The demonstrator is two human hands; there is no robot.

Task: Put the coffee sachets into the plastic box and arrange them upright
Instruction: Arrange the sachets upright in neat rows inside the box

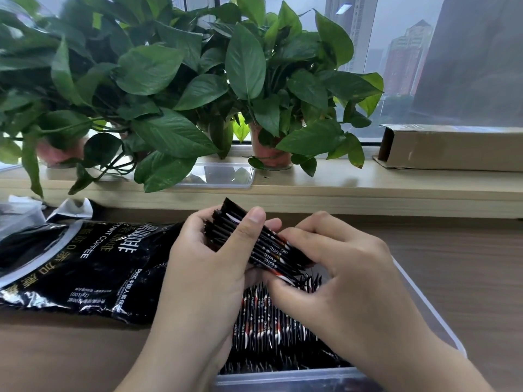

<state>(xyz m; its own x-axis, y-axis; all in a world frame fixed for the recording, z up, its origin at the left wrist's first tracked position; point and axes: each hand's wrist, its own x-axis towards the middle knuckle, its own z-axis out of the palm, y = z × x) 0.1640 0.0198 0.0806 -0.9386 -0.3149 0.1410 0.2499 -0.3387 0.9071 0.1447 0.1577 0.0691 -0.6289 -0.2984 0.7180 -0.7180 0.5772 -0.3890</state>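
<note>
A bundle of black coffee sachets (249, 236) lies slanted between both hands, just above the clear plastic box (430, 306). My left hand (203, 267) grips the bundle, thumb across its top edge. My right hand (345, 273) holds the bundle's lower right end, fingers curled round it. Under the hands, several black-and-red sachets (263, 326) stand upright in rows inside the box. My forearms hide much of the box.
A large black instant coffee bag (85, 267) lies flat on the wooden table at the left. Potted plants (175, 89) crowd the windowsill behind. A clear lid (223, 175) and a cardboard box (452, 147) rest on the sill.
</note>
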